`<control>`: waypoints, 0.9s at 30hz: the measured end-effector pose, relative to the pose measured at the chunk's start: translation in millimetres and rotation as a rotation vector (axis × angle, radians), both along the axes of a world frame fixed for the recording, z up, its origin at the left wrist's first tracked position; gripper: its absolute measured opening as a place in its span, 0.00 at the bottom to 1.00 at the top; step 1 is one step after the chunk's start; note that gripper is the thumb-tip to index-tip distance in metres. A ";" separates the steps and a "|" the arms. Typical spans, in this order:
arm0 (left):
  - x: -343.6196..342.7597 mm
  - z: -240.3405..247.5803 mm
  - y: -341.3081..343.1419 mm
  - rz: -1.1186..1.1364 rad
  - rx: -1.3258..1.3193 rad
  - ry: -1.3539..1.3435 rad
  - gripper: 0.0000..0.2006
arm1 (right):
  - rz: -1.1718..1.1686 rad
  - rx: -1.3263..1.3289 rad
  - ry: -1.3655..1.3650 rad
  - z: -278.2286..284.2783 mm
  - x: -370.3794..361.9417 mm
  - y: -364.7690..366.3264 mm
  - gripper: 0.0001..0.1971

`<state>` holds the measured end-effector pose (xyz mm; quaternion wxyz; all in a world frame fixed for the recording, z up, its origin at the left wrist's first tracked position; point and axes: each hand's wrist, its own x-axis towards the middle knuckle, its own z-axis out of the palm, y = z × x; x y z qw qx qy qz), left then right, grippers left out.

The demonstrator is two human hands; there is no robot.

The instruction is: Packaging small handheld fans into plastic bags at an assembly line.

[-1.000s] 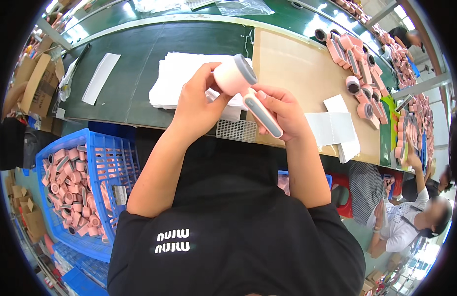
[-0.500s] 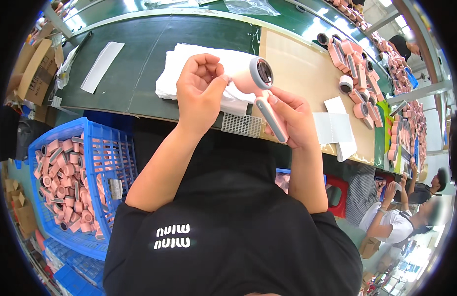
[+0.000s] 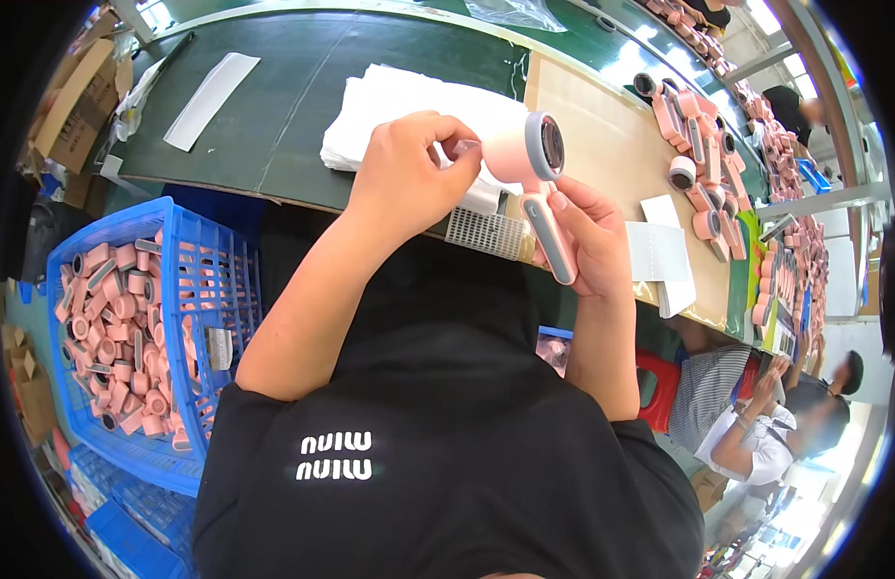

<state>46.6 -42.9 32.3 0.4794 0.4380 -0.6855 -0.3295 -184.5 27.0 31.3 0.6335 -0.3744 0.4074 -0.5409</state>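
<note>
A glossy green desk (image 3: 274,111) is stretching crosswise. Over its near edge the right hand (image 3: 598,246) is curling around the handle (image 3: 549,239) of a smooth pink device (image 3: 532,185); the left hand (image 3: 415,166) is nearly closed, pinching a translucent scrap (image 3: 466,147). The round head (image 3: 505,151) is facing right, long axis slanting toward the black shirt (image 3: 467,473).

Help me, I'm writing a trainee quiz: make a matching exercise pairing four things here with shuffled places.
Things
1. Pink round-headed, grey-rimmed handheld device
2. Large blue latticed plastic crate
3. Flat white stack
4. Red plastic seat

Places
A. On the dark-green bench, beyond the left hand
B. Below bench level, at right
C. In the right hand
D. Below bench level, at left

Pairs: 1-C; 2-D; 3-A; 4-B
</note>
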 end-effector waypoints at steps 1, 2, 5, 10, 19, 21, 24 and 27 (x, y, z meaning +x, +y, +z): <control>0.9 -1.2 -1.7 0.023 -0.076 -0.045 0.06 | 0.002 -0.001 0.026 0.7 0.4 0.8 0.18; 0.7 -1.4 -1.2 0.024 -0.075 -0.044 0.06 | 0.003 -0.003 0.051 1.6 0.8 1.5 0.18; 0.4 -3.2 -1.0 0.081 -0.079 0.004 0.07 | -0.067 0.025 0.178 6.6 4.7 1.9 0.18; -10.8 -22.1 0.7 0.005 0.066 0.384 0.03 | -0.111 0.025 0.358 12.1 17.0 5.1 0.17; -12.1 -13.3 13.0 -0.082 -0.385 0.172 0.02 | -0.208 -0.001 0.631 24.3 28.7 4.1 0.15; -11.4 -15.3 14.9 -0.112 -0.429 0.147 0.02 | -0.191 0.099 0.635 25.1 26.9 -0.2 0.14; -14.8 -20.5 17.1 -0.090 -0.486 0.043 0.03 | -0.171 0.137 0.599 6.0 18.8 -4.0 0.15; -21.6 -22.3 24.3 -0.116 -0.456 0.003 0.04 | -0.288 -0.230 0.906 -16.0 23.9 -4.5 0.15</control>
